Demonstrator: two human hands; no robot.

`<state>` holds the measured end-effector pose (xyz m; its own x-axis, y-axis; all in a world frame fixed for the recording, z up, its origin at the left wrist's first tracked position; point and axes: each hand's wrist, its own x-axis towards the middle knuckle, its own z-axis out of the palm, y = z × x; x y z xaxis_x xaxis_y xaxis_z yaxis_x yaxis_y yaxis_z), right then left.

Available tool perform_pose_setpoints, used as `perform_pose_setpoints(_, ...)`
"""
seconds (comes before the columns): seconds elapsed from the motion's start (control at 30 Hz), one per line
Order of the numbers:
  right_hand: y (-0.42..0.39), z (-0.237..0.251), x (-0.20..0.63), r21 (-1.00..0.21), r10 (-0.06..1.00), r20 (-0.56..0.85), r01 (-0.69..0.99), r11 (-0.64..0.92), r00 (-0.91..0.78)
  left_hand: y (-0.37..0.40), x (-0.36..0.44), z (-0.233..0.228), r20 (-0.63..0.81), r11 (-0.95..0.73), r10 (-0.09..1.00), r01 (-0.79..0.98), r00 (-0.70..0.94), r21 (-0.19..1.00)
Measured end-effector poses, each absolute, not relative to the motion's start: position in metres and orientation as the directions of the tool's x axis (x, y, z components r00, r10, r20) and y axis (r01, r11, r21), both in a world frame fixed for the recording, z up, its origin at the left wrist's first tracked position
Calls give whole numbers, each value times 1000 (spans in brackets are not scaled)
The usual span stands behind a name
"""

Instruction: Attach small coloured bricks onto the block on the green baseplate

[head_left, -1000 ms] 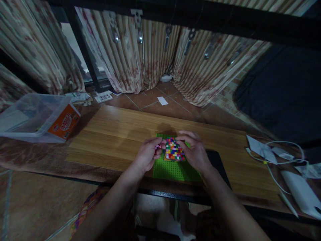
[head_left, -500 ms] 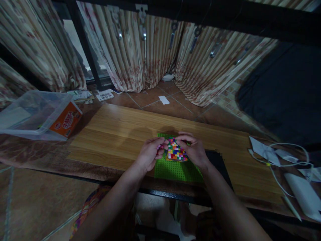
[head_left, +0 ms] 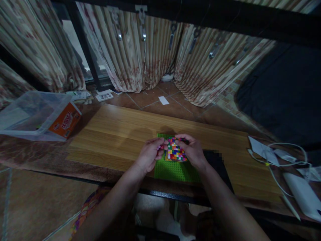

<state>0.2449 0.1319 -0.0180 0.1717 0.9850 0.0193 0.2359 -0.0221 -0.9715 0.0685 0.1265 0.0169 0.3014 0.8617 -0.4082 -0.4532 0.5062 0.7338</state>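
A block of small toy bricks [head_left: 175, 154] in many colours stands on a green studded baseplate [head_left: 173, 172]. My left hand [head_left: 147, 155] is closed at the block's left side, with a few pink toy bricks [head_left: 159, 147] pinched in the fingers. On the other side, my right hand [head_left: 193, 152] curls over the block's far right part, thumb and fingers bent together at its top. Whatever lies between those right fingertips is too small and partly hidden to make out. The block's right edge is partly covered by that hand.
The baseplate lies on a long wooden board [head_left: 112, 134]. A dark flat thing [head_left: 218, 167] is beside my right forearm. At left stands a clear plastic bin [head_left: 32, 134] with an orange label. White cables [head_left: 288, 145] and a white device [head_left: 302, 194] lie at right.
The right fingers have shifted slightly over the block's top. My left hand keeps its place with the pink bricks. The whole view has moved a little.
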Motion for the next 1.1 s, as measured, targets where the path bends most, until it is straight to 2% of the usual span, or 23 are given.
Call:
perform_pose_setpoints(0.33, 132, -22, 243, -978, 981, -40, 193, -77, 189, 124, 74, 12, -401, 509, 858, -424, 322, 749)
perform_pose_setpoints(0.4, 131, -21, 247, -969, 983, 17, 244, -29, 183, 123, 74, 12, -395, 510, 856, -419, 333, 751)
perform_pose_setpoints(0.5, 127, -10, 251, -908, 960, 219, 395, 137, 171, 122, 74, 12, -390, 525, 844, -423, 367, 739)
perform_pose_setpoints(0.6, 119, 6, 248, -832, 936, 349, 475, 288, 44, 122, 75, 13, -385, 546, 827, -425, 409, 721)
perform_pose_setpoints(0.7, 111, 17, 240, -776, 922, 369, 508, 374, -116, 121, 75, 15, -371, 565, 811, -438, 452, 700)
perform_pose_setpoints(0.77, 108, 18, 236, -750, 914, 373, 528, 398, -159, 121, 75, 16, -361, 580, 794, -433, 489, 690)
perform_pose_setpoints(1.1, 104, 25, 236, -698, 896, 413, 576, 426, -162, 122, 75, 17, -345, 563, 794, -389, 501, 730)
